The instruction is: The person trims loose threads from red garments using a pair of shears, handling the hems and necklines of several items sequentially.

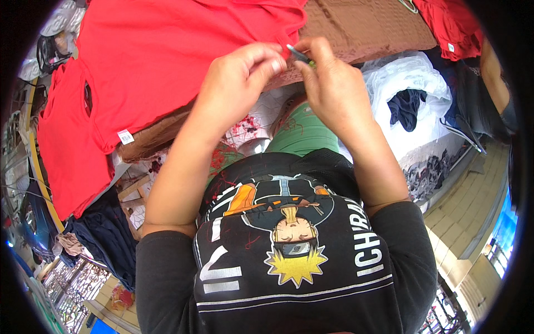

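Note:
A bright red garment [161, 55] lies spread over the brown-covered surface in front of me, its left part hanging down. My left hand [245, 72] is closed in a pinch at the garment's near right edge, and its fingers cover the spot they grip. Close beside it, my right hand [334, 80] is closed around small thread snips [298, 53]. Their grey metal blades point toward the left fingertips and the red cloth. A bit of yellow-green shows under the right fingers; the rest of the tool is hidden in the hand.
The brown padded cover [367, 28] runs along the far side. More red cloth [450, 28] lies at the far right. A white plastic bag [409, 83] with dark cloth in it stands to the right. Dark blue cloth [105, 239] hangs at left. Red thread scraps lie on my lap and the floor.

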Demonstrator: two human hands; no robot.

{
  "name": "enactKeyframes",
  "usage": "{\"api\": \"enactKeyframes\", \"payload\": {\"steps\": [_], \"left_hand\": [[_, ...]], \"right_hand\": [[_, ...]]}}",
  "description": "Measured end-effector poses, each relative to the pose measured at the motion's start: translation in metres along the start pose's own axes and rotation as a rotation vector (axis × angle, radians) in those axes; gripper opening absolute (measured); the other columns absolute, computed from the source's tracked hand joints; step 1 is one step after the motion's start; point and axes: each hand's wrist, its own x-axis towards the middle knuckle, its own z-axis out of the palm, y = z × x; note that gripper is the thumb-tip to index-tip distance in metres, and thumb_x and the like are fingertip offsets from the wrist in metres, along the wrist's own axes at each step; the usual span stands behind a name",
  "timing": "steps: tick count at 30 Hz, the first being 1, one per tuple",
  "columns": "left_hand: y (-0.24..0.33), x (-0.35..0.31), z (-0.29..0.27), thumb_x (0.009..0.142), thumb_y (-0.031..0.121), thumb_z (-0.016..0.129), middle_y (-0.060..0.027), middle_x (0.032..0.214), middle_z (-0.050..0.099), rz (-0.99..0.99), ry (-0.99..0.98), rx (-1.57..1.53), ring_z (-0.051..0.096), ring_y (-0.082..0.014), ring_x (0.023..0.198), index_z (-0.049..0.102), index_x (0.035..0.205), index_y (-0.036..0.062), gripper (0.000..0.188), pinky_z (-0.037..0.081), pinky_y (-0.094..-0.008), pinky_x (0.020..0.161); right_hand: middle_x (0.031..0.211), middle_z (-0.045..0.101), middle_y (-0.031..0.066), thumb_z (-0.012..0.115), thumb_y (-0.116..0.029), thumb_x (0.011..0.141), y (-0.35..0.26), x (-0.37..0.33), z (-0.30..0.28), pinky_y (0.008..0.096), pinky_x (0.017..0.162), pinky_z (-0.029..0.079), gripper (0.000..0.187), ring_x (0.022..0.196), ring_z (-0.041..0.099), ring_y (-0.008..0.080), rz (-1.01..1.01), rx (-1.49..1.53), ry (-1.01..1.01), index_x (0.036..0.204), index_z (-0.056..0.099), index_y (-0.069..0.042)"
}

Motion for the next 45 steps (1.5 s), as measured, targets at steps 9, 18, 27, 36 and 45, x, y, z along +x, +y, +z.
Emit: {"api": "enactKeyframes", "payload": {"steps": [9,18,27,36,45], "left_hand": [[0.039,-0.011,-0.05,0.078,0.016,0.068,-0.014,0.123,0.055,0.063,-0.15,0.472,0.045,-0.031,0.122,0.062,0.102,0.0047,0.027,0.035,-0.0409,0.101],[-0.025,0.015,0.023,0.081,0.006,0.064,-0.0118,0.097,0.067,-0.046,0.304,-0.052,0.064,-0.0213,0.091,0.062,0.102,0.0017,0.022,0.049,-0.0323,0.083],[-0.013,0.003,-0.005,0.09,0.014,0.062,-0.0039,0.091,0.069,-0.247,0.193,-0.435,0.06,-0.0068,0.086,0.067,0.097,-0.0012,0.017,0.048,-0.0237,0.08],[-0.009,0.001,-0.004,0.091,0.016,0.062,-0.0021,0.099,0.067,-0.02,0.198,-0.547,0.058,-0.0096,0.092,0.066,0.098,-0.0011,0.019,0.046,-0.0239,0.084],[-0.004,0.0,0.002,0.09,0.014,0.063,-0.0079,0.11,0.065,-0.173,0.373,-0.786,0.058,-0.0112,0.097,0.067,0.101,-0.0024,0.02,0.046,-0.0256,0.089]], "right_hand": [[0.094,0.068,0.0121,0.065,-0.008,0.085,0.029,0.01,-0.016,0.0308,0.072,0.05,0.037,0.089,0.066,0.0175,0.043,0.237,0.146,0.121,0.054,-0.011],[0.086,0.067,0.0166,0.066,-0.022,0.084,0.047,0.03,0.031,0.0367,0.071,0.05,0.029,0.077,0.066,0.0285,-0.01,0.491,-0.047,0.109,0.063,-0.007],[0.063,0.053,-0.0048,0.064,-0.032,0.089,0.038,0.038,0.024,0.0211,0.049,0.038,0.024,0.056,0.047,0.004,0.298,0.975,-0.327,0.088,0.064,-0.007],[0.066,0.053,-0.0049,0.063,-0.027,0.09,0.023,0.036,0.034,0.0197,0.046,0.039,0.02,0.054,0.048,0.0032,0.482,1.331,-0.444,0.092,0.061,-0.008],[0.083,0.061,-0.0001,0.069,-0.007,0.083,-0.017,0.025,0.017,0.021,0.071,0.047,0.021,0.079,0.055,0.006,0.192,0.955,0.064,0.102,0.062,-0.001]]}}
